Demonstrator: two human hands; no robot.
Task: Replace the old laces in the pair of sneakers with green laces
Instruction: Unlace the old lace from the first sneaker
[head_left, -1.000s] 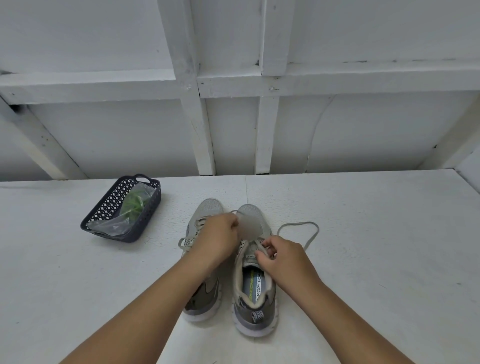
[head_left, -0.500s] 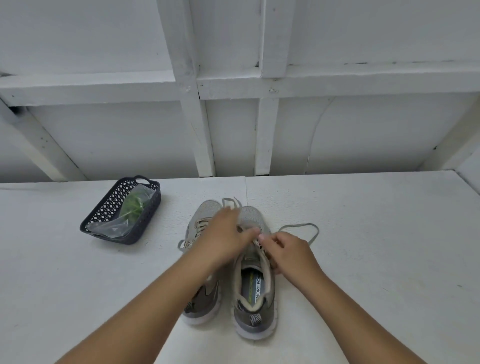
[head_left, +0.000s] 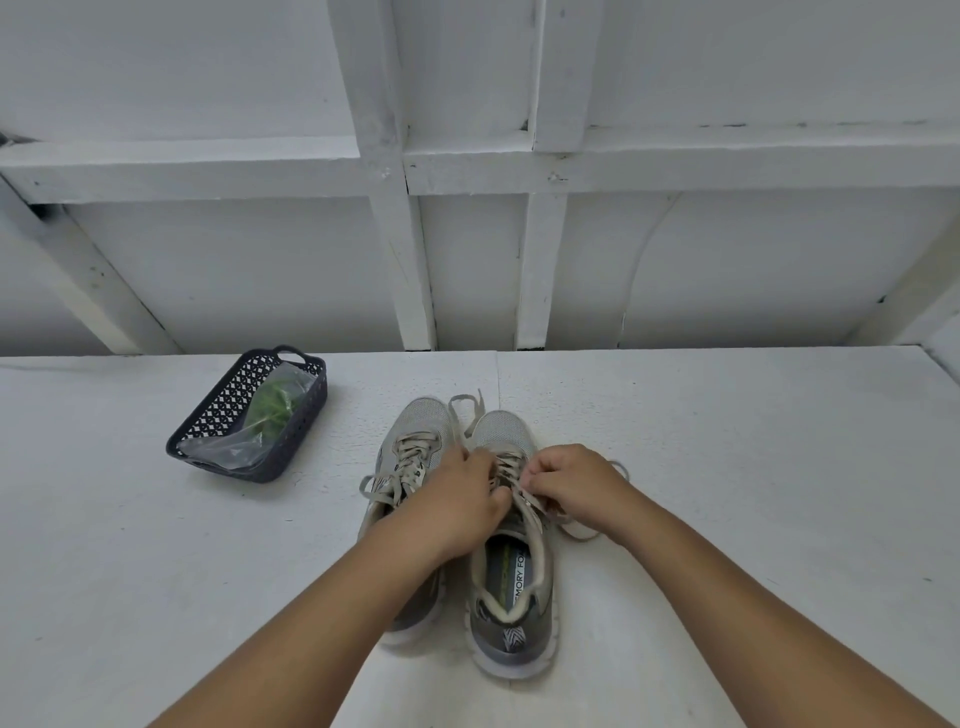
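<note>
- sitting side by side on the white table (head_left: 727, 467), toes pointing away: right sneaker (head_left: 511, 582) and left sneaker (head_left: 410, 457), both grey with pale soles.
- pinching the old lace (head_left: 506, 467) over the right sneaker's eyelets: left hand (head_left: 457, 506), fingers curled down onto the crossings.
- pinching the same lace from the other side: right hand (head_left: 574, 483), fingertips drawn together just beside the left hand's.
- trailing loose past the toe between the two shoes, and looping out on the table beside the right hand: free ends of that lace.
- still threaded and tied on the left sneaker: its own grey lace (head_left: 410, 457), partly hidden under the left forearm.
- resting well to the left, apart from the shoes: dark perforated basket (head_left: 208, 431) holding a clear plastic bag (head_left: 234, 449) with green laces (head_left: 272, 408) bunched inside.
- rising behind the table: white painted wall (head_left: 260, 270) with crossing beams.
</note>
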